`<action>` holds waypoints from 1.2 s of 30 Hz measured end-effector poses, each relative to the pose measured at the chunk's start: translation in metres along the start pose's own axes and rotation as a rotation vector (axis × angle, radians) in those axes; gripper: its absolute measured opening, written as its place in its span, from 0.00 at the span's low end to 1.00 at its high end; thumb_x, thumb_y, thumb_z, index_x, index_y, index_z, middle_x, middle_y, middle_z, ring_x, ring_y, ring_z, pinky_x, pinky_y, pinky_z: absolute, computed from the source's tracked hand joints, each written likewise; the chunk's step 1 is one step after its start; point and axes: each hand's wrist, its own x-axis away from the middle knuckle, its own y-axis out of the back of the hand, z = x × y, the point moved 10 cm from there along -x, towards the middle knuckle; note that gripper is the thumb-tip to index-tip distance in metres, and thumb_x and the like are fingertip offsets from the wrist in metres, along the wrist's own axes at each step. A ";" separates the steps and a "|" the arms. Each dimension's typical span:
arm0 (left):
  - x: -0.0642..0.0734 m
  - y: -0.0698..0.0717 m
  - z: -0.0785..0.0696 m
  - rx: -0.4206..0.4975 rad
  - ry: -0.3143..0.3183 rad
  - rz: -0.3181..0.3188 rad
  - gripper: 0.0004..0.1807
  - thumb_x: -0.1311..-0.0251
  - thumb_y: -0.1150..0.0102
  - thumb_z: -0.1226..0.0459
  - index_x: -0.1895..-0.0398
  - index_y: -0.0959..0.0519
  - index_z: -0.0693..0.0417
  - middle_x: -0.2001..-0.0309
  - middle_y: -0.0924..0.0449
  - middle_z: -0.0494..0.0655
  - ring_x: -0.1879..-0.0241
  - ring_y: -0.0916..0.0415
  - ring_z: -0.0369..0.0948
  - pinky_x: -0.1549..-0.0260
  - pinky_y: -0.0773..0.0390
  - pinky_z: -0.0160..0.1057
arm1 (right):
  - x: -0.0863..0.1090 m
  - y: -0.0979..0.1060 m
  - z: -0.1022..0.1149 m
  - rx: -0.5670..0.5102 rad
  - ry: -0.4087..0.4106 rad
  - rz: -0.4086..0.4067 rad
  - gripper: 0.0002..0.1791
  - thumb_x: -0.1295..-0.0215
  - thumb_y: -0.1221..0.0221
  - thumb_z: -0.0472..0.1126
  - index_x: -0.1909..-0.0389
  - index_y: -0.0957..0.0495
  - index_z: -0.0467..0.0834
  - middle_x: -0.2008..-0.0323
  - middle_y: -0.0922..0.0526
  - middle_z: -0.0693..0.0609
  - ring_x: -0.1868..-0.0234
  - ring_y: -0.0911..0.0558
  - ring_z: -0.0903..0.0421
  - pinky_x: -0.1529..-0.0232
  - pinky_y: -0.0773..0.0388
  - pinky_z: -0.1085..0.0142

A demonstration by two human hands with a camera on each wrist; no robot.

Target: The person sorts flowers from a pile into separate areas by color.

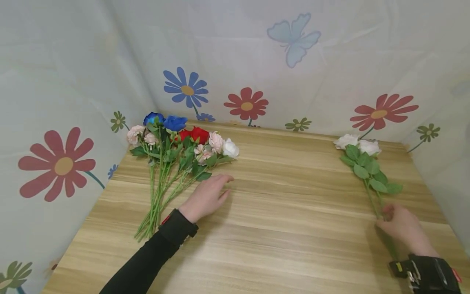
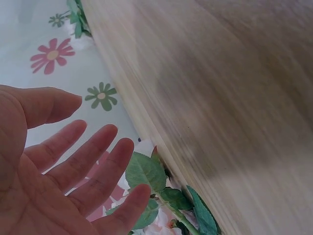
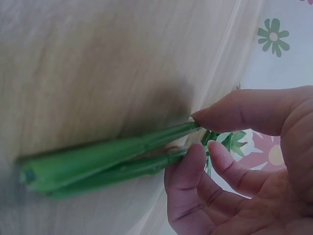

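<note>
My left hand (image 1: 207,195) hovers beside the bunch of artificial flowers on the left, its fingers spread and holding nothing. That bunch has blue blooms (image 1: 175,123), red roses (image 1: 200,135), pale pink blooms (image 1: 216,141) and a white rose (image 1: 230,148), with green stems (image 1: 158,200) gathered toward the front. Over at the right, two white roses (image 1: 346,141) lie side by side with green leaves (image 1: 367,168). My right hand (image 1: 402,226) pinches their stems (image 3: 107,161) between thumb and fingers; the cut ends stick out past the hand in the right wrist view.
The wood-grain table (image 1: 286,216) spreads between the two groups of flowers. A pale cloth (image 1: 227,49) printed with flowers and a butterfly rises along the table's back and sides. A dark band (image 1: 180,228) wraps the left wrist, another (image 1: 433,273) the right.
</note>
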 end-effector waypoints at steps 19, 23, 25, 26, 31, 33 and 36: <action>0.002 0.008 0.005 -0.015 0.009 -0.003 0.19 0.40 0.42 0.66 0.44 0.26 0.57 0.49 0.22 0.51 0.50 0.24 0.47 0.53 0.24 0.45 | 0.007 0.008 0.010 -0.006 -0.024 -0.059 0.28 0.42 0.38 0.46 0.57 0.32 0.23 0.65 0.25 0.27 0.65 0.25 0.34 0.68 0.28 0.44; 0.003 0.013 0.008 -0.025 0.022 -0.014 0.18 0.40 0.41 0.67 0.45 0.25 0.56 0.49 0.21 0.50 0.52 0.24 0.48 0.54 0.23 0.46 | 0.008 0.019 0.028 -0.038 0.012 -0.198 0.30 0.42 0.38 0.45 0.51 0.34 0.23 0.63 0.26 0.25 0.66 0.25 0.33 0.72 0.29 0.45; 0.004 0.015 0.009 -0.031 0.031 -0.015 0.18 0.40 0.41 0.66 0.46 0.25 0.56 0.50 0.21 0.50 0.53 0.23 0.47 0.55 0.23 0.46 | 0.008 0.024 0.040 -0.077 0.034 -0.243 0.32 0.40 0.38 0.45 0.47 0.37 0.24 0.62 0.26 0.25 0.67 0.25 0.34 0.74 0.27 0.47; 0.004 0.016 0.009 -0.032 0.032 -0.017 0.18 0.40 0.41 0.66 0.46 0.25 0.56 0.50 0.21 0.50 0.53 0.23 0.47 0.55 0.23 0.46 | 0.008 0.026 0.047 -0.096 0.049 -0.265 0.32 0.40 0.38 0.44 0.46 0.37 0.24 0.63 0.26 0.26 0.68 0.24 0.35 0.75 0.27 0.50; 0.004 0.021 0.009 -0.071 0.032 -0.038 0.17 0.41 0.40 0.66 0.48 0.24 0.57 0.51 0.21 0.50 0.55 0.22 0.48 0.57 0.23 0.47 | 0.004 0.033 0.078 -0.213 0.101 -0.359 0.25 0.38 0.40 0.40 0.46 0.33 0.29 0.65 0.21 0.33 0.70 0.22 0.52 0.77 0.26 0.63; 0.004 0.023 0.008 -0.084 0.030 -0.051 0.16 0.41 0.40 0.66 0.49 0.24 0.57 0.52 0.20 0.51 0.56 0.22 0.48 0.57 0.22 0.47 | 0.003 0.031 0.087 -0.271 0.102 -0.373 0.25 0.37 0.41 0.41 0.44 0.34 0.31 0.64 0.20 0.35 0.70 0.24 0.62 0.77 0.27 0.68; 0.006 0.024 0.008 -0.087 0.033 -0.058 0.15 0.41 0.40 0.66 0.50 0.24 0.56 0.53 0.20 0.51 0.57 0.22 0.48 0.59 0.22 0.47 | 0.000 0.025 0.100 -0.373 0.095 -0.362 0.27 0.35 0.43 0.42 0.41 0.37 0.33 0.62 0.21 0.38 0.69 0.26 0.71 0.76 0.27 0.74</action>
